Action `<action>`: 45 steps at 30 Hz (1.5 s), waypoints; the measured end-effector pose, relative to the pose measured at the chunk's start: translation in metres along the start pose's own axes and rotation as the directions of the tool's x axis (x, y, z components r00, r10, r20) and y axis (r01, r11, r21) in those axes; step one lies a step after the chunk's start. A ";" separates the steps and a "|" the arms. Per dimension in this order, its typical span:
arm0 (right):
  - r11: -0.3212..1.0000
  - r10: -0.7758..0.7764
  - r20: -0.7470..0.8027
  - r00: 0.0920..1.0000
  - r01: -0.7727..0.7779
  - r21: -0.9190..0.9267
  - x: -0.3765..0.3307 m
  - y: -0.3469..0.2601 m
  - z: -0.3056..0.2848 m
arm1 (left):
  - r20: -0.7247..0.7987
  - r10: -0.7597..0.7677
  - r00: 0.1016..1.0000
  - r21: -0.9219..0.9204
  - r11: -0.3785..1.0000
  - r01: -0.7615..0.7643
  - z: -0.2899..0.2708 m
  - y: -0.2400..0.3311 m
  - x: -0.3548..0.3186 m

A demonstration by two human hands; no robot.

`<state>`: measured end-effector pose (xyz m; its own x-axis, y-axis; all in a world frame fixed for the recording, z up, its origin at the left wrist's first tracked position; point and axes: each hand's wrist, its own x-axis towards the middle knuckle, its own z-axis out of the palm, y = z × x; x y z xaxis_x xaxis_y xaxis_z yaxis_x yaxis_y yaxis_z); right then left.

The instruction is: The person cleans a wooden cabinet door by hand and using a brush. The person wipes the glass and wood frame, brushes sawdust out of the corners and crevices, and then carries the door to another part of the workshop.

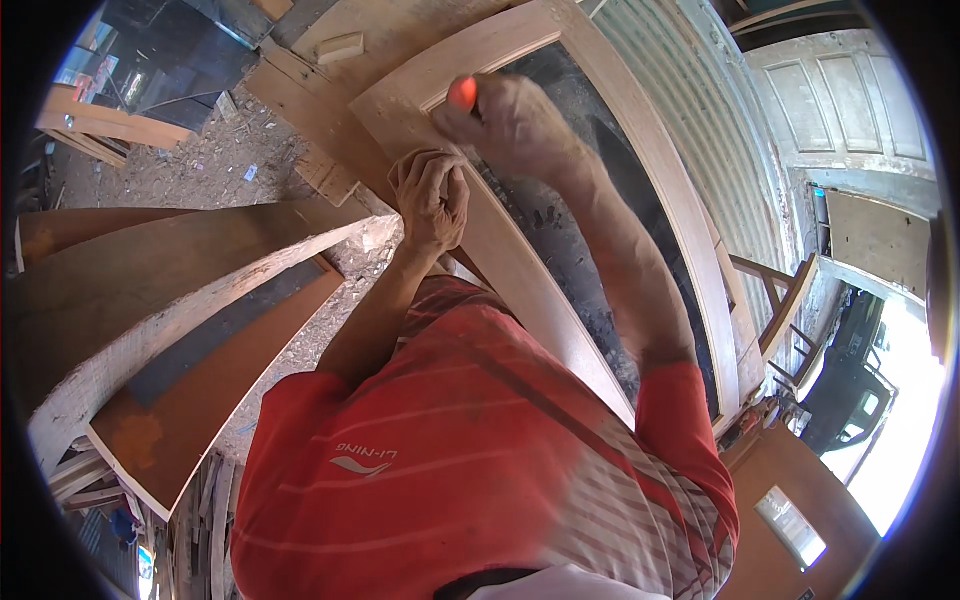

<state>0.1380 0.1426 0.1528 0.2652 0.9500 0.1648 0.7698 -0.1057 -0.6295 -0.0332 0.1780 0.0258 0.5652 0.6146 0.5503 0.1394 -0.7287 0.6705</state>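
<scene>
A wooden door frame panel point(535, 290) with a dark, smudged glass-like pane point(545, 215) lies slantwise in front of me. My right hand point(515, 125) is closed in a fist over its far left corner, round a tool whose bright orange handle end point(462, 94) sticks out by the thumb. The rest of that tool is hidden, and the hand is slightly blurred. My left hand point(432, 195) rests at the panel's left edge, just nearer to me than the right. Its fingers are bent and pressed together; anything they hold is hidden.
Large curved wooden boards point(180, 270) lean at my left, near a small wood block point(325, 178). Another block point(340, 48) lies on the boards beyond the panel. Debris covers the floor point(245, 150). Corrugated metal sheeting point(700, 120) stands at right; a brown door point(800, 490) lies lower right.
</scene>
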 end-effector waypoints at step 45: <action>0.740 0.617 -0.245 0.748 -0.447 0.502 -0.269 -0.019 -0.021 | 0.146 0.105 0.984 0.043 0.993 -0.112 0.002 -0.007 -0.004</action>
<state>0.0644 -0.1171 0.1364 0.8155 0.5733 -0.0795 0.1597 -0.3549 -0.9212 -0.0350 0.1802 0.0176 0.6890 0.4840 0.5395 0.1095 -0.8053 0.5826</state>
